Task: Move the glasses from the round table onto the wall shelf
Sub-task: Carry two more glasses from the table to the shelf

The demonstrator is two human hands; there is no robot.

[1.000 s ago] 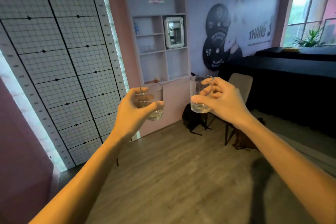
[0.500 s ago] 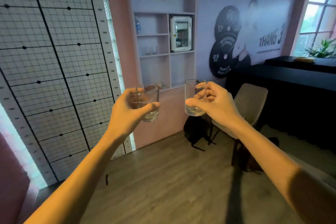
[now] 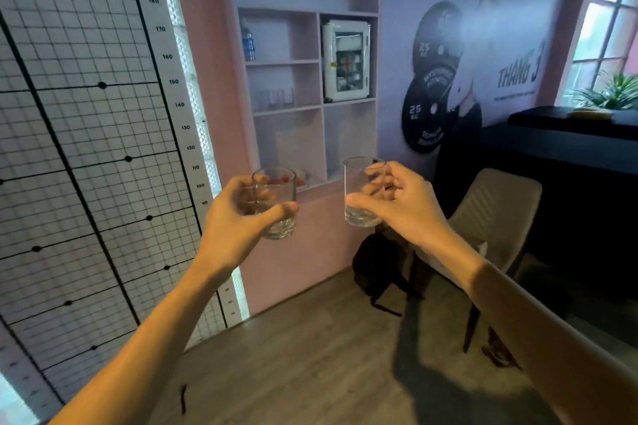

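Observation:
My left hand [image 3: 238,221] is wrapped around a short clear glass [image 3: 278,191], held upright at chest height. My right hand [image 3: 404,207] grips a second clear glass [image 3: 359,190], also upright. Both are held out in front of the pink wall shelf [image 3: 286,62], which is straight ahead and still beyond arm's reach. Several glasses [image 3: 276,98] stand blurred in its middle left compartment. The round table is out of view.
A water bottle [image 3: 248,43] stands in the top left compartment and a white first-aid cabinet [image 3: 346,60] fills the top right one. Below the shelf are a black backpack [image 3: 378,269] and a beige chair [image 3: 497,217]. A black-draped counter [image 3: 566,155] runs along the right.
The shelf has grown larger and shifted right in view as I come closer. Both hands keep the glasses held out at the same height.

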